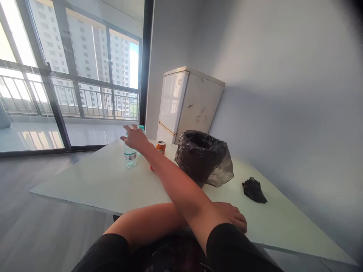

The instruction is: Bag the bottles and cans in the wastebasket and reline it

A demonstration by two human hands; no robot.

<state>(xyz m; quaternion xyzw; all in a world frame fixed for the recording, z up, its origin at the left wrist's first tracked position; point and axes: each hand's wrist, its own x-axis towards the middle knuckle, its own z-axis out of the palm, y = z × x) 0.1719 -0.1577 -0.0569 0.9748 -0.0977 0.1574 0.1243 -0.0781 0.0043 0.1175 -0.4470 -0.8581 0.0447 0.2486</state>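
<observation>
My right arm reaches across to the left, over my left forearm. At its end my right hand is at the top of a clear plastic bottle, fingers apart and not wrapped round it; whether it touches the bottle I cannot tell. Just behind stands a second bottle with a teal cap, mostly hidden by the hand. An orange drink can is beyond my right forearm, with a bit of something red showing at the arm's edge. My left hand lies flat on the table near its front edge, holding nothing.
A bin-like container lined with a black plastic bag stands mid-table, the bag's edge hanging over its right side. A crumpled black bag lies to the right. Behind are a white fridge, a wall and glass doors.
</observation>
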